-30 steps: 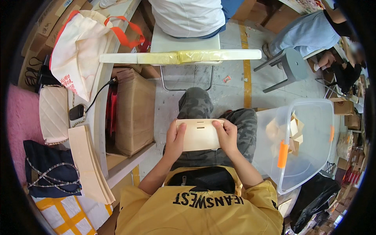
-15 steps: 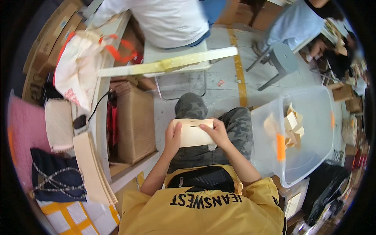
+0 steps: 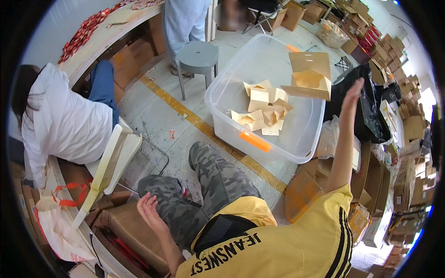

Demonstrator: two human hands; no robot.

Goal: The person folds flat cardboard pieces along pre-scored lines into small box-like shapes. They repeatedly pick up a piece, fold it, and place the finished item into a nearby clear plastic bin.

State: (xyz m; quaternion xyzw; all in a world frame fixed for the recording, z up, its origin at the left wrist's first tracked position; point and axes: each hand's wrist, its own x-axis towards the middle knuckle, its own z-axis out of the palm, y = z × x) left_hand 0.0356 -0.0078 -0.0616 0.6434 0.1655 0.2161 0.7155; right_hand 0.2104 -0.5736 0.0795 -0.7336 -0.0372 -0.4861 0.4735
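"Left hand (image 3: 152, 212)?"
"Loosely spread, empty, near the camouflage trousers (image 3: 221, 178)."
"And the clear bin (image 3: 296, 132)?"
"Folded cards (image 3: 257, 100) lie inside; another card (image 3: 307, 79) shows over its right rim."
"Right hand (image 3: 353, 90)?"
"Outstretched flat, empty, just beside that card."

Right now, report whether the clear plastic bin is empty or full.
Neither: folded cream cardboard pieces lie in the bin, its floor partly bare.
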